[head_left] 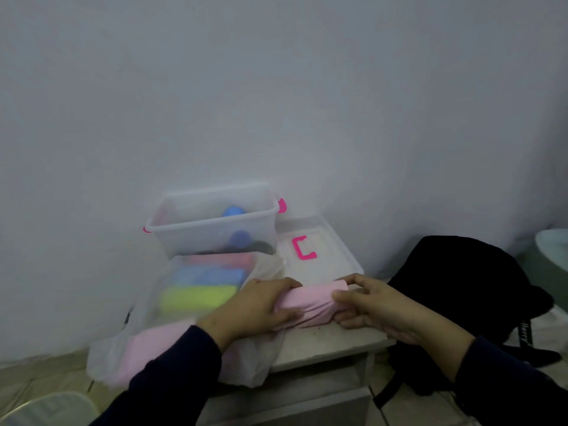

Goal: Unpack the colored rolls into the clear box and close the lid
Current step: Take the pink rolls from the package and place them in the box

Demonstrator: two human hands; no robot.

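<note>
While gripped endwise, pink roll [310,302] spans both hands [261,305].

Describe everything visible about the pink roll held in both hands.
The pink roll is a pale pink, soft-looking cloth bundle, wrinkled along its length. It lies roughly level, its right end slightly higher, just above the white table in front of the lid. The left hand grips its left end and the right hand grips its right end.
</note>
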